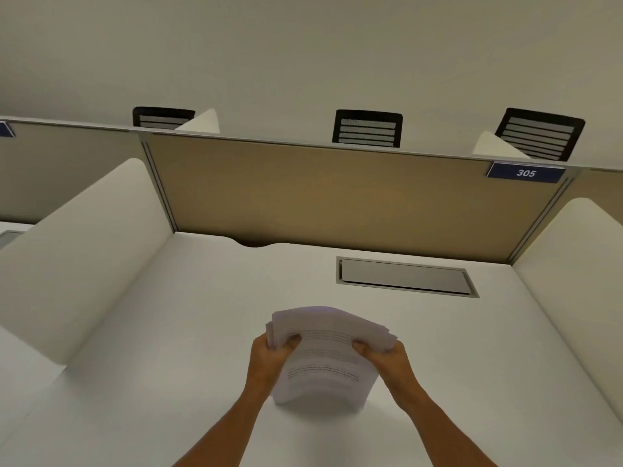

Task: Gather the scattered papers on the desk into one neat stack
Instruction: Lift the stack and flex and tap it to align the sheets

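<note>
A stack of white printed papers (325, 355) stands on its lower edge on the white desk (168, 382), tilted and bowed, near the front middle. My left hand (269, 360) grips the stack's left side with the thumb on the front sheet. On the right side my right hand (384, 360) holds it the same way. The upper sheet edges are slightly fanned and uneven. No loose sheets show elsewhere on the desk.
A grey cable hatch (406, 277) is set into the desk at the back right. A tan partition (337, 197) with a blue "305" tag (526, 172) closes the back; white side dividers (84, 251) flank the desk. Black chair backs (368, 128) show beyond.
</note>
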`<state>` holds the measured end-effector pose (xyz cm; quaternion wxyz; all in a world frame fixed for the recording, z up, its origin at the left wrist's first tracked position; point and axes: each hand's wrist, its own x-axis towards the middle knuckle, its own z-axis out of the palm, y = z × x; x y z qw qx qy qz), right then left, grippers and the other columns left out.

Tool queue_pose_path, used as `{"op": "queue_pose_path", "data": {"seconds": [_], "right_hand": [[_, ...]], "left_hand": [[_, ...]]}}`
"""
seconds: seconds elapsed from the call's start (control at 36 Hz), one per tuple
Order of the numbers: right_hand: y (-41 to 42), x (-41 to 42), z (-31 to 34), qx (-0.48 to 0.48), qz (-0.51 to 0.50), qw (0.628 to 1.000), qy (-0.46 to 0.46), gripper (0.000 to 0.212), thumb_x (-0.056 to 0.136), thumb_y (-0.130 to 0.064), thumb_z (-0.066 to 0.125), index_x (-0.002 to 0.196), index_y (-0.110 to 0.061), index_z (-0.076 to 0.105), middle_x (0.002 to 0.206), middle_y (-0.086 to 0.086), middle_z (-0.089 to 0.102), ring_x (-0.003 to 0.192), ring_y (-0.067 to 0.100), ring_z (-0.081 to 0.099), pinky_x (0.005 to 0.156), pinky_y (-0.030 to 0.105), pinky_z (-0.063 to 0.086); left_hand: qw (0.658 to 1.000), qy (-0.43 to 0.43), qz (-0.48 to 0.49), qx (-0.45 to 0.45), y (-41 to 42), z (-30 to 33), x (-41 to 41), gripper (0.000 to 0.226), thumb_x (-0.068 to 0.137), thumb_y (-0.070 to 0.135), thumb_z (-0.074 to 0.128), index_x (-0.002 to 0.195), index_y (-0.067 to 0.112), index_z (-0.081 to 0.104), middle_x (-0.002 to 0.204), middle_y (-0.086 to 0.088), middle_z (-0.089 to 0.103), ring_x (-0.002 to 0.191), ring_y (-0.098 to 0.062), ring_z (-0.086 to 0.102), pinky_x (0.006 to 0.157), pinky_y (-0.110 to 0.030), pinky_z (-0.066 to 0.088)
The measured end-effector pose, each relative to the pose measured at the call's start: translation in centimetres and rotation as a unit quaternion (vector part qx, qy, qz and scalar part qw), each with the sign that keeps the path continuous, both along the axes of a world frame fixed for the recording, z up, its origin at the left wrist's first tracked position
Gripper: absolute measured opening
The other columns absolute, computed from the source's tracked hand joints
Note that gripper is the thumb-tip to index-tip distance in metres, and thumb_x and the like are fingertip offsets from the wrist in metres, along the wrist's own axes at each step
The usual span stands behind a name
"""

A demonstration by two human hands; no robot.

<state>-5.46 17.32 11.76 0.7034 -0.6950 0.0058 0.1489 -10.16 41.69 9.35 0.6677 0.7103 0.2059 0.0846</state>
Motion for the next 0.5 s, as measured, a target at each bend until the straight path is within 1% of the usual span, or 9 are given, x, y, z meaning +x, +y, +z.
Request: {"op": "queue_pose_path", "data": {"seconds": [0.03, 0.08, 0.14, 0.17, 0.22, 0.25, 0.31, 0.36, 0.5], "right_hand": [[0.0, 0.1, 0.2, 0.004, -0.002, 1.000, -0.003, 0.042, 0.063, -0.040, 0.088, 0.101, -0.025, 0.078, 0.097, 0.004, 0.079, 0.088, 0.019, 0.076, 0.068, 0.027, 0.060], [0.1, 0.2, 0.6, 0.004, -0.005, 1.000, -0.006, 0.037, 0.066, -0.040, 0.087, 0.100, -0.026, 0.079, 0.097, 0.003, 0.079, 0.087, 0.019, 0.076, 0.067, 0.024, 0.059], [0.2, 0.3, 0.4, -0.001, -0.006, 1.000, 0.002, 0.028, 0.071, -0.037, 0.085, 0.097, -0.029, 0.079, 0.095, 0.002, 0.079, 0.087, 0.018, 0.076, 0.067, 0.024, 0.059], [0.3, 0.3, 0.1, -0.004, -0.006, 1.000, 0.009, 0.025, 0.072, -0.035, 0.085, 0.096, -0.029, 0.079, 0.094, 0.002, 0.079, 0.087, 0.018, 0.076, 0.067, 0.024, 0.059], [0.5, 0.1, -0.5, -0.005, -0.002, 1.000, 0.025, 0.028, 0.070, -0.035, 0.086, 0.097, -0.029, 0.079, 0.095, 0.002, 0.079, 0.087, 0.019, 0.076, 0.067, 0.026, 0.060], [0.6, 0.0, -0.9, -0.005, 0.001, 0.999, 0.033, 0.032, 0.068, -0.036, 0.087, 0.098, -0.028, 0.079, 0.096, 0.002, 0.079, 0.088, 0.019, 0.076, 0.068, 0.028, 0.060], [0.7, -0.1, -1.5, -0.006, 0.005, 0.999, 0.043, 0.040, 0.065, -0.038, 0.089, 0.101, -0.026, 0.078, 0.098, 0.002, 0.079, 0.088, 0.020, 0.076, 0.068, 0.030, 0.061], [0.9, -0.3, -1.9, -0.010, 0.004, 0.999, 0.050, 0.042, 0.064, -0.040, 0.090, 0.102, -0.025, 0.078, 0.098, 0.002, 0.079, 0.088, 0.019, 0.076, 0.068, 0.031, 0.062], [1.2, -0.3, -2.3, -0.029, -0.003, 0.999, 0.037, 0.029, 0.068, -0.042, 0.086, 0.094, -0.031, 0.078, 0.093, -0.001, 0.079, 0.084, 0.018, 0.076, 0.066, 0.034, 0.063]], "left_hand": [[1.000, 0.000, -0.003, -0.001, 0.0, 0.1, 0.1, 0.026, 0.069, 0.047, 0.078, 0.086, 0.028, 0.076, 0.080, 0.005, 0.077, 0.074, -0.016, 0.074, 0.057, -0.022, 0.057], [1.000, 0.003, -0.008, -0.002, 0.1, 0.1, 0.0, 0.027, 0.068, 0.047, 0.080, 0.085, 0.027, 0.077, 0.080, 0.003, 0.078, 0.074, -0.017, 0.074, 0.057, -0.022, 0.057], [1.000, 0.005, -0.018, -0.006, 0.1, 0.2, -0.1, 0.034, 0.063, 0.050, 0.082, 0.087, 0.027, 0.077, 0.082, 0.002, 0.078, 0.075, -0.015, 0.074, 0.059, -0.024, 0.058], [0.999, 0.004, -0.031, -0.012, 0.1, 0.2, -0.1, 0.039, 0.061, 0.051, 0.082, 0.091, 0.028, 0.077, 0.086, 0.001, 0.078, 0.078, -0.015, 0.074, 0.062, -0.028, 0.060], [0.998, 0.004, -0.064, -0.025, -0.1, 0.1, -0.2, 0.045, 0.060, 0.049, 0.083, 0.099, 0.029, 0.075, 0.094, -0.001, 0.078, 0.085, -0.017, 0.074, 0.071, -0.036, 0.063], [0.997, 0.007, -0.076, -0.030, -0.3, 0.1, -0.3, 0.044, 0.061, 0.047, 0.084, 0.100, 0.030, 0.075, 0.096, -0.001, 0.078, 0.086, -0.017, 0.074, 0.072, -0.037, 0.063], [0.996, 0.016, -0.083, -0.034, -0.7, 0.0, -0.4, 0.040, 0.063, 0.044, 0.084, 0.100, 0.032, 0.074, 0.097, 0.004, 0.077, 0.087, -0.014, 0.074, 0.069, -0.032, 0.062], [0.996, 0.022, -0.079, -0.031, -1.0, -0.3, -0.5, 0.039, 0.065, 0.043, 0.083, 0.101, 0.034, 0.071, 0.095, 0.009, 0.077, 0.087, -0.011, 0.073, 0.066, -0.026, 0.061], [0.998, 0.021, -0.065, -0.018, -1.4, -0.2, -0.4, 0.024, 0.070, 0.041, 0.080, 0.093, 0.037, 0.071, 0.088, 0.013, 0.077, 0.081, -0.008, 0.073, 0.059, -0.022, 0.059]]}}
